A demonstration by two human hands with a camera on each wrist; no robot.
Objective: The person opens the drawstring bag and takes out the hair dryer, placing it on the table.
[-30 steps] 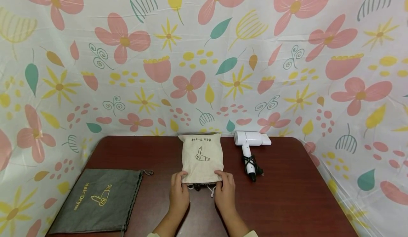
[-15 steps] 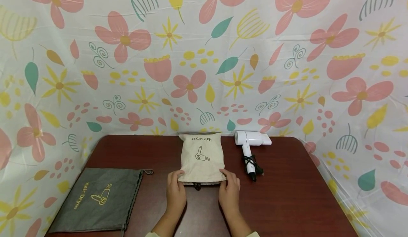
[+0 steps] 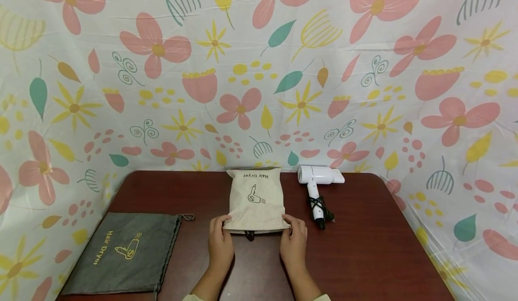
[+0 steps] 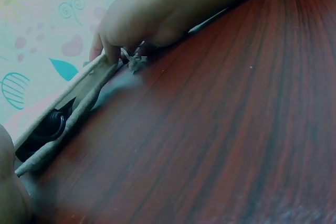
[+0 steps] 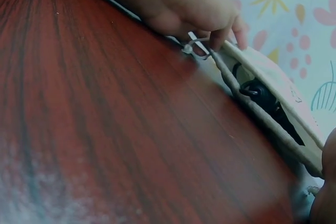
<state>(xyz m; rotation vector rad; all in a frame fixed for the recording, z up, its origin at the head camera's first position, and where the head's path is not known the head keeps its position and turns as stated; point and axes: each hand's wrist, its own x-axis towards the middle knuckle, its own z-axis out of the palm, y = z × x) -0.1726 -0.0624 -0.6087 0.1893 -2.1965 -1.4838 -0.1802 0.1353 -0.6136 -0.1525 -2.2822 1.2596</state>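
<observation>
A cream cloth drawstring bag [image 3: 256, 202], printed with "Hair Dryer" and a dryer drawing, lies at the table's middle with its mouth toward me. My left hand [image 3: 220, 242] pinches the left corner of the mouth. At the right corner, my right hand [image 3: 294, 243] grips the edge between thumb and fingers. Both wrist views show the mouth spread into a slit. Inside it a black cord end [image 5: 257, 93] with a loop shows; the rest of that thing is hidden by the cloth. A knotted drawstring [image 4: 137, 64] hangs by the right hand.
A grey drawstring bag [image 3: 125, 253] with yellow print lies flat at the left. To the right of the cream bag is a white hair dryer [image 3: 317, 181], its black cord wound round the handle. A flower-patterned cloth [image 3: 259, 67] hangs behind the dark red table [image 3: 356, 256].
Both hands have moved apart, stretching the bag's mouth wider and flatter. The white drawstring ends that hung in front of it no longer show in the head view.
</observation>
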